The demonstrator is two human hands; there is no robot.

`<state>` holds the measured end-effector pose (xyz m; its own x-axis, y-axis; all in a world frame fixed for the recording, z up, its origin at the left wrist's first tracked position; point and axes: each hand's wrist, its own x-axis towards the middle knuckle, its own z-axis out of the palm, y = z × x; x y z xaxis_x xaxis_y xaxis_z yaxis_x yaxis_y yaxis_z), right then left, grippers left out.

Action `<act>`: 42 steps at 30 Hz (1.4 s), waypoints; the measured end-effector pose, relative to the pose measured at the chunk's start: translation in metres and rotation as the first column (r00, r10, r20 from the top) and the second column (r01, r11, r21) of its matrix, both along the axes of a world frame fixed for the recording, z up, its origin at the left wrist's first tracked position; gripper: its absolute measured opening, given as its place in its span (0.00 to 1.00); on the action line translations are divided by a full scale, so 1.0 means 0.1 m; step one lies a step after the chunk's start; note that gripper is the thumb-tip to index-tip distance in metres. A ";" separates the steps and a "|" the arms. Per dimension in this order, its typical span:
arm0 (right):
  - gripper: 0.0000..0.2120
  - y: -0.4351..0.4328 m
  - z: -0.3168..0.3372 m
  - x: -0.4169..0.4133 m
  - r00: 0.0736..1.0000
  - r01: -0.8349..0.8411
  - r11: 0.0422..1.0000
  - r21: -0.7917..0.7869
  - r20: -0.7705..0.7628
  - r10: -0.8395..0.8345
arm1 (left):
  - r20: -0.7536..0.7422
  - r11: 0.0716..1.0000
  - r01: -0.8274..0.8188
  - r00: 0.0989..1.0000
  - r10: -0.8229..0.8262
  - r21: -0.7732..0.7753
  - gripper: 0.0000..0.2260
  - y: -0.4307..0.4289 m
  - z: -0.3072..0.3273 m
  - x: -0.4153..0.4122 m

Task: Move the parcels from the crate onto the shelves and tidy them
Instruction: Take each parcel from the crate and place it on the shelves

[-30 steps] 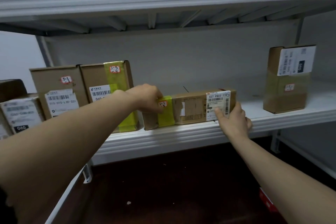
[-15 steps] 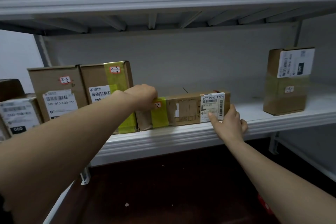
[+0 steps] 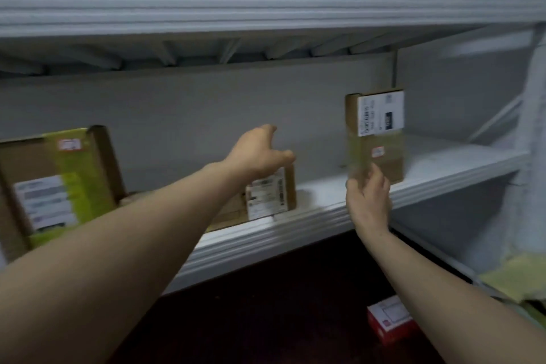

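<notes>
Both hands have come off the long flat parcel (image 3: 271, 195). Half a second ago the left hand was clamped over its taped end and the right was nudging its labelled end. Now it lies alone on the middle shelf (image 3: 295, 233). Its labelled end shows past the left forearm, and its other end is hidden behind that arm, near the tall taped parcel (image 3: 74, 180). I read that one as placed.

The left hand (image 3: 260, 154) hangs in the air above it, fingers loosely spread and holding nothing. My view has swung right, and the right hand (image 3: 369, 198) has gone to the upright parcel (image 3: 381, 133), which stands well apart further along the same shelf. Its fingers (image 3: 376, 177) lie against the lower front corner of that box, thumb at the left edge (motion blur keeps me from telling whether they pinch it or only touch).

My judgement is that the tidying has moved on to this stray box, which is likely to be slid left toward the row. The crate is out of view, so I cannot say how many parcels remain.
</notes>
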<state>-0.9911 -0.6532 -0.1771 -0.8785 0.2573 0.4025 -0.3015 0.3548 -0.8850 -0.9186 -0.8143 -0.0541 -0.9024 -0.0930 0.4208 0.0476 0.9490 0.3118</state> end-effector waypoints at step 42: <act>0.36 0.21 -0.05 -0.44 0.958 -0.267 0.930 0.254 0.178 0.226 | 0.242 0.965 -0.043 0.970 -0.021 0.260 0.18 0.48 -0.07 -0.41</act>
<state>-1.0347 -0.6323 -0.1822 -0.9536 -0.0765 0.2913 -0.2876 0.5187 -0.8051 -0.9600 -0.7660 -0.0613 -0.9718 -0.1809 0.1511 -0.0695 0.8325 0.5497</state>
